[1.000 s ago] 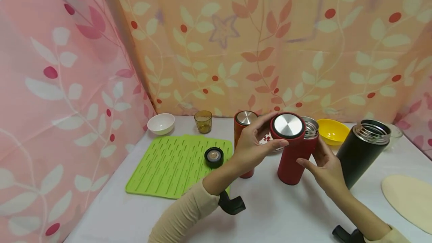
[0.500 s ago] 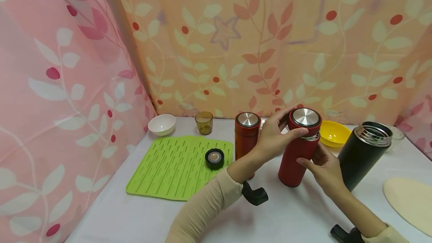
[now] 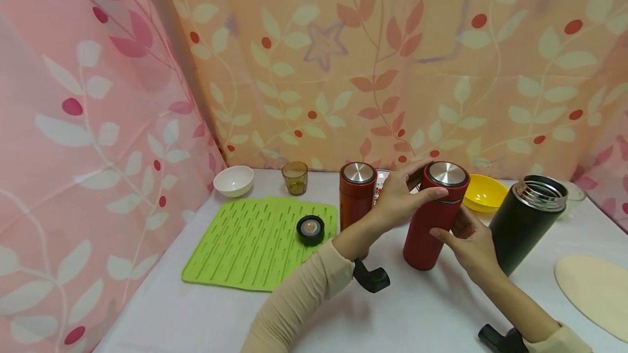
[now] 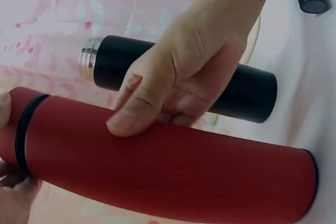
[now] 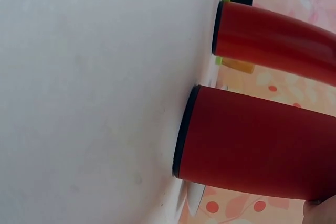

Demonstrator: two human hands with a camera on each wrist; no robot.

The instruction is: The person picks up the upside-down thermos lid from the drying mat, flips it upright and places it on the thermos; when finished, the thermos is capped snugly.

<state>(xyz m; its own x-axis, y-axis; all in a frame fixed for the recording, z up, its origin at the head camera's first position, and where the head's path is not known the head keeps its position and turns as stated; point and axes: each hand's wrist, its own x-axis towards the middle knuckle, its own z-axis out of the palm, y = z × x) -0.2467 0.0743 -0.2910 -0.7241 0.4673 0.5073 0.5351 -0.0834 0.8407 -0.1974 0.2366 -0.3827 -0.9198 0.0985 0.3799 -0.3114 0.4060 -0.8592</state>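
Right of centre in the head view, a matte dark-red flask (image 3: 424,236) stands upright on the white table (image 3: 392,315), a tall cylinder with a black-ringed, brushed-metal-topped lid (image 3: 445,175) on its neck. The left hand (image 3: 399,196) grips the lid between thumb and fingers; the right hand (image 3: 475,245) holds the body, thumb in front, the remaining fingers largely hidden behind it. Just beside the right hand, a black flask (image 3: 525,227) bares its threaded steel neck. At centre, a glossy orange-red flask (image 3: 356,200) is partly covered by the left forearm. A round black stopper (image 3: 311,230) sits on the ribbed lime-green mat (image 3: 245,244). Behind the left hand, a plate (image 3: 381,180) with red marks is mostly hidden, the marks unreadable. The frame's right edge cuts off a flat cream board (image 3: 596,293). The left wrist view crops the left hand to a few fingers.
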